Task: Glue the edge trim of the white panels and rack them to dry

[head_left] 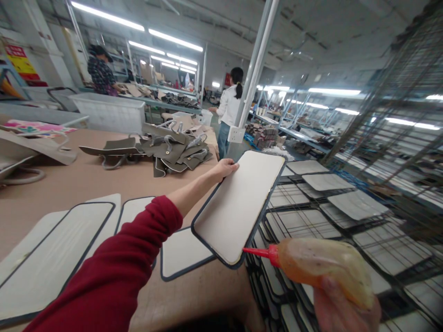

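Note:
My left hand (pixel 225 169) grips the upper left edge of a white panel with a dark border (pixel 238 203), holding it tilted above the table. In my right hand (pixel 346 306) is a squeeze glue bottle (pixel 321 265) with amber liquid inside. Its red nozzle (pixel 258 251) points left, and the tip meets the panel's lower right border. Thin yellowish traces show along the panel's right edge. Below the held panel lies another bordered panel (pixel 185 251) on the table.
The brown table (pixel 104 177) carries a heap of dark olive pieces with handles (pixel 173 147) and more panels (pixel 79 240) at left. Wire racks (pixel 308 203) with several panels stand at right. A metal post (pixel 256 69) rises ahead. Two people (pixel 228 101) are farther off.

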`<action>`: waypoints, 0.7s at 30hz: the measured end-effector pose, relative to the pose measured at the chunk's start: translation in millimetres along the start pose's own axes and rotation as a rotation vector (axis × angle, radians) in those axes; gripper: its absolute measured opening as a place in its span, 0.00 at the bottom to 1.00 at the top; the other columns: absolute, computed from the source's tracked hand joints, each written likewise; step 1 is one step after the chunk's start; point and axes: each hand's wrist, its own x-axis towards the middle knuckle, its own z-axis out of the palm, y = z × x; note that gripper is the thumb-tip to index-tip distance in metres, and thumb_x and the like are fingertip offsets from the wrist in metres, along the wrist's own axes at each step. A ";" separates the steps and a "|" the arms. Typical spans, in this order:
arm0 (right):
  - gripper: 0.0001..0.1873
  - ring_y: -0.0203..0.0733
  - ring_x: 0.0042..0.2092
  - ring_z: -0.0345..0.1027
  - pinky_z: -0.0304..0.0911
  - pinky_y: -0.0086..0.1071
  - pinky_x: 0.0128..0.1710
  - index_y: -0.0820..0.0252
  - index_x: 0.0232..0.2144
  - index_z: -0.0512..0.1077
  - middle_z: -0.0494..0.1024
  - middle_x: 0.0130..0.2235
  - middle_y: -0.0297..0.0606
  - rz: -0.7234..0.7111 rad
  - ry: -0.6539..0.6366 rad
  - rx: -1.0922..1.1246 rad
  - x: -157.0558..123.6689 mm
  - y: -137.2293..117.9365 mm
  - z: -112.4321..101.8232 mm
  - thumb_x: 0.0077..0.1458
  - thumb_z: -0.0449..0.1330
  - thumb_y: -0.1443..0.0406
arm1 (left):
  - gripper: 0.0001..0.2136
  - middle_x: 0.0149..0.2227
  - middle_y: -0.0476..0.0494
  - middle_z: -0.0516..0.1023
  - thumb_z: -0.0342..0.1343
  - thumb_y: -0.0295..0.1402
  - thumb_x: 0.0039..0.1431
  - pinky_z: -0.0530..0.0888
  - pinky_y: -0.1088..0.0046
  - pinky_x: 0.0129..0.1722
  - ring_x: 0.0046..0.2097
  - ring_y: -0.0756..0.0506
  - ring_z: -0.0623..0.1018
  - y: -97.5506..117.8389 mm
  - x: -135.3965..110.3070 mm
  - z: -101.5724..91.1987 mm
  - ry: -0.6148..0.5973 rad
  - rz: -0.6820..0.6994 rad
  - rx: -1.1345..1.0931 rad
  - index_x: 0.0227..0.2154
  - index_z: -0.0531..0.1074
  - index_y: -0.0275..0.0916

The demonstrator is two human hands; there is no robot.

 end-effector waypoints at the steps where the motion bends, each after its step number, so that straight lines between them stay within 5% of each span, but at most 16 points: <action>1: 0.34 0.49 0.43 0.72 0.72 0.40 0.42 0.56 0.51 0.70 0.76 0.47 0.41 0.014 0.005 0.011 -1.8 1.8 0.9 0.41 0.74 0.58 | 0.11 0.17 0.54 0.68 0.62 0.31 0.54 0.64 0.77 0.24 0.21 0.50 0.68 -1.1 2.3 -1.0 0.010 -0.004 -0.006 0.23 0.66 0.37; 11: 0.30 0.41 0.39 0.74 0.72 0.26 0.37 0.55 0.42 0.77 0.79 0.39 0.35 0.172 0.049 0.176 -7.2 -1.7 9.1 0.32 0.77 0.62 | 0.13 0.15 0.56 0.65 0.67 0.31 0.49 0.60 0.79 0.21 0.18 0.53 0.65 -15.1 20.9 -15.9 0.099 -0.031 -0.144 0.21 0.66 0.36; 15: 0.31 0.45 0.46 0.74 0.74 0.29 0.36 0.49 0.47 0.75 0.78 0.49 0.34 0.256 0.062 0.312 -2.5 -4.2 21.9 0.38 0.75 0.56 | 0.15 0.15 0.56 0.64 0.67 0.32 0.48 0.60 0.79 0.20 0.18 0.54 0.63 -17.8 22.1 -19.9 0.203 -0.053 -0.257 0.19 0.64 0.38; 21: 0.15 0.39 0.48 0.74 0.72 0.27 0.45 0.55 0.39 0.78 0.80 0.45 0.34 0.362 0.202 0.640 28.8 -3.0 32.2 0.54 0.66 0.53 | 0.08 0.21 0.53 0.70 0.59 0.30 0.58 0.71 0.77 0.27 0.23 0.52 0.70 -30.9 7.4 -11.3 0.383 -0.068 -0.531 0.26 0.65 0.39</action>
